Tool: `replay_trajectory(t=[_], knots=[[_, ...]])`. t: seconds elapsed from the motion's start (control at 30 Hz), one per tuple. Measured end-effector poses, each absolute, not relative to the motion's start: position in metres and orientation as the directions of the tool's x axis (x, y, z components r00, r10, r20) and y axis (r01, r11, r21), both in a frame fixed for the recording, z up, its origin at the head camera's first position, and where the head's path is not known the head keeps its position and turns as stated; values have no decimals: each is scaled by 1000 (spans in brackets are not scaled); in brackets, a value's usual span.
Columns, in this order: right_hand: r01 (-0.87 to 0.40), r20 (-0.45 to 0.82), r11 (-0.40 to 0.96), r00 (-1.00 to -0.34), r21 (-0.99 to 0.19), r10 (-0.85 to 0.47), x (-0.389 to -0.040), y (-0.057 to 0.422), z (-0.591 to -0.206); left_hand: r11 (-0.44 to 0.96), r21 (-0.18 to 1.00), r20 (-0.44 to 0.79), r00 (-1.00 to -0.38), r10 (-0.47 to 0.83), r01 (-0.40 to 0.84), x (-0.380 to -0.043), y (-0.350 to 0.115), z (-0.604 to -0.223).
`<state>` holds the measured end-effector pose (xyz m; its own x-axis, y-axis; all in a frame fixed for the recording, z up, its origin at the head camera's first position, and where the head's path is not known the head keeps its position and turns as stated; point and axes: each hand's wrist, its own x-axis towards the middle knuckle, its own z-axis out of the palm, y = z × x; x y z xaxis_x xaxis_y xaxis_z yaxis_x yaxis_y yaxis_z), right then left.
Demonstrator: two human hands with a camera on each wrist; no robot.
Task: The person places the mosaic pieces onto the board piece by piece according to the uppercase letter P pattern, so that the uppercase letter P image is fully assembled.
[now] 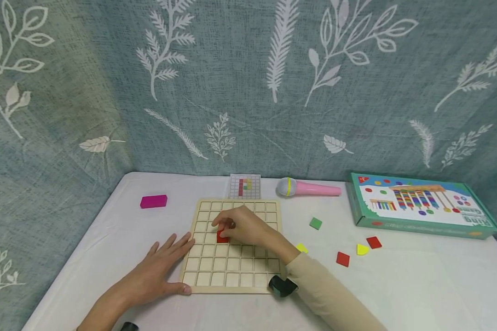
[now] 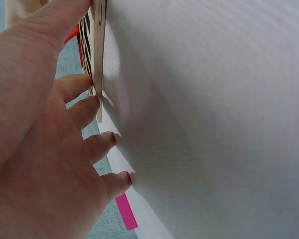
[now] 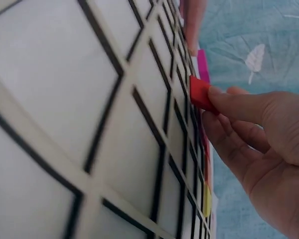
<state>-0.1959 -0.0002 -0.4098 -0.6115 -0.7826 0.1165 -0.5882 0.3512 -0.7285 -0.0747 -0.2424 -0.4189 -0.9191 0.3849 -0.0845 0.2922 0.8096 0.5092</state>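
Note:
A wooden grid board [image 1: 232, 279] with square cells lies flat on the white table. Over its middle-left cells, my right hand [image 1: 246, 225] pinches a red square tile [image 3: 200, 93] between thumb and fingers. In the head view the red tile [image 1: 222, 238] is partly covered by the fingertips, with a further bit of red just behind it. My left hand [image 1: 159, 271] rests at the board's left edge, fingers spread, the thumb at the lower left corner. In the left wrist view, fingertips of the left hand [image 2: 55, 144] meet the board's rim [image 2: 98, 59].
Right of the board lie red tiles [image 1: 343, 259], a green tile [image 1: 315, 223] and yellow pieces [image 1: 362, 249]. Behind it are a pattern card [image 1: 244, 187] and a pink toy microphone [image 1: 314, 188]. A game box [image 1: 422, 207] stands far right, a magenta block [image 1: 153, 201] left.

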Motion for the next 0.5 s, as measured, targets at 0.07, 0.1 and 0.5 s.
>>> replay_trajectory(t=[0.07,0.1,0.5], knots=[[-584,108,365,-620,-726,-777,-195,-1,-411,806,513,-81,-919,387,294,-74,-242,-420],[-580,102,374,-626,-724,-773,-194,-1,-412,805,514,-80,-918,388,296,-74,-242,-420],[-572,59,423,-640,-703,-766,-188,-5,-418,810,516,-87,-924,373,278,-72,-241,-422]])
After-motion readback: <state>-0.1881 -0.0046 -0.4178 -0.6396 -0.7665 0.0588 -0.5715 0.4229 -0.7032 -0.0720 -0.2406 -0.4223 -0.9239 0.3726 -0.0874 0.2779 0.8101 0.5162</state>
